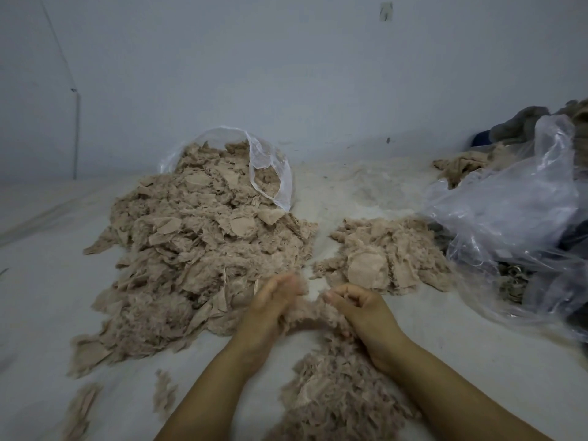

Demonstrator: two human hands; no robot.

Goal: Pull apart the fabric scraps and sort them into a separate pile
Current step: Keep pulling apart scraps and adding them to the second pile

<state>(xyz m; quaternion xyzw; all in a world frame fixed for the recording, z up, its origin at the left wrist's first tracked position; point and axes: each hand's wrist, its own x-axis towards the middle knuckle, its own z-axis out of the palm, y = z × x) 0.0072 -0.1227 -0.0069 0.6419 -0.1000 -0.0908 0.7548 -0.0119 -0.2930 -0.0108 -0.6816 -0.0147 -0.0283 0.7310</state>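
Observation:
A large heap of beige fabric scraps [197,249] spills from a clear plastic bag [270,167] at the left centre. A smaller pile of scraps [385,253] lies to its right. Between my hands stretches a fuzzy beige scrap [310,313]. My left hand [270,307] grips its left end and is blurred. My right hand [359,303] pinches its right end with curled fingers. Below my hands, between my forearms, lies another clump of scraps [334,386].
A big crumpled clear plastic bag [515,218] with dark and brownish cloth fills the right side. A few loose scraps [82,409] lie at the lower left. Everything rests on a white sheet [47,281], with a pale wall behind.

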